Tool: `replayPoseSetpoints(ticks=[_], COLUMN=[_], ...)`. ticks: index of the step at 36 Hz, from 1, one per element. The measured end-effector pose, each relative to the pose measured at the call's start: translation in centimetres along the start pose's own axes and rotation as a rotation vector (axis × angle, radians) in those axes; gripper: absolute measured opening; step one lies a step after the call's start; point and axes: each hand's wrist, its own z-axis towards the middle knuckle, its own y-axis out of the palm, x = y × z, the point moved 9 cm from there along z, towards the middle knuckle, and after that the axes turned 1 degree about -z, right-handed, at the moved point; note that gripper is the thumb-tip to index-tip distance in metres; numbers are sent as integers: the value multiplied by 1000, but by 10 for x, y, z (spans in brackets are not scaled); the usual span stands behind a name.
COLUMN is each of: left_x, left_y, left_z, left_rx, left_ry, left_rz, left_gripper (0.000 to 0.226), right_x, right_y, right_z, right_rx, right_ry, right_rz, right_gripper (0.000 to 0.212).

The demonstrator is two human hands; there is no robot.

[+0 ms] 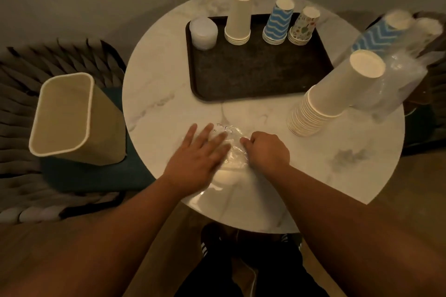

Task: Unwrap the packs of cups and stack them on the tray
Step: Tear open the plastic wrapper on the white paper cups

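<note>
A clear plastic wrapper (232, 143) lies flat on the marble table near its front edge. My left hand (196, 155) presses on it with straight, spread fingers. My right hand (266, 152) pinches the wrapper's right side with curled fingers. On the dark tray (253, 75) stand upside-down stacks: clear lids or cups (203, 32), plain white cups (239, 17), blue zigzag cups (280, 22) and patterned cups (304, 26). A tall leaning stack of white cups (337, 91) stands on the table right of the tray.
A beige waste bin (70, 116) sits on the chair at left. At the right edge, wrapped packs of blue zigzag cups (383, 34) and clear plastic cups (395, 84) lean on another chair. The round table (313, 176) ends close to my body.
</note>
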Motion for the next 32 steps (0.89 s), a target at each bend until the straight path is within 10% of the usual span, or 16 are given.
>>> replayPoseSetpoints(ticks=[5,9,15,24,32], left_x=[-10,-15,-50,-109,-71], left_y=[50,51,46,8,14], left_z=[-9,-8,-14,-48,-37], left_rx=[-390,-379,-373,-262,-211], left_ry=[-74,-8,98,-404,-517], left_rz=[34,-39,27,64,-238], left_gripper=[61,60,58,61,64], right_x=[-48,-75,-40,-46,-117], right_y=[-35,36,56,51,56], right_z=[-22,-45,-30,-30,0], right_rx=[433,41,-45,-29,-127], right_ry=[-406,-796,-720,-580,-294], right_rz=[-44,-189,-350,-304,-119], right_gripper=[38,64,66,60,63])
